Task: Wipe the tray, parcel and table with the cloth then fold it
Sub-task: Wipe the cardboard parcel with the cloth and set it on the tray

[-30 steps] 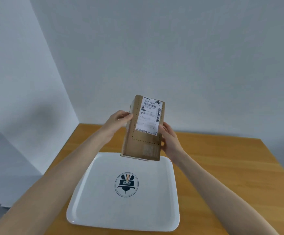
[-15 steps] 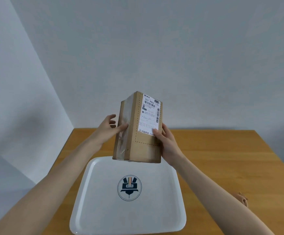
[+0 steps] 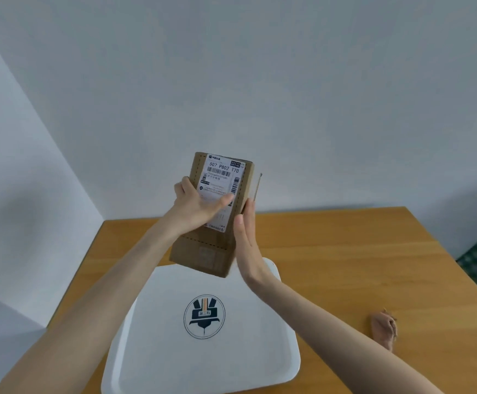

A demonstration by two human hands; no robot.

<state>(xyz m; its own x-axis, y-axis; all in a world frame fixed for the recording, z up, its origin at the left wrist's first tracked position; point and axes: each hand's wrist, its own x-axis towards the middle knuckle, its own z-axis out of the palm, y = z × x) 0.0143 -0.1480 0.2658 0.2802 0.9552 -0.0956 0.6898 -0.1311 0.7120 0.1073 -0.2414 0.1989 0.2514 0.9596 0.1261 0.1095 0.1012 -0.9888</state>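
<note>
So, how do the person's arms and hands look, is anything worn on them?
Nothing is worn. The left forearm and right forearm are bare to the frame edge, with no sleeves in view. The left hand and right hand have no gloves, and no ring, watch or bracelet shows.

Left hand [image 3: 196, 207] round parcel [image 3: 206, 251], above tray [image 3: 245, 365]

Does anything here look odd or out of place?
Mildly. The parcel hangs tilted above the tray, held by the left hand with the right hand flat against its side. A thin strip juts from its right edge; the cloth lies crumpled on the table.
</note>
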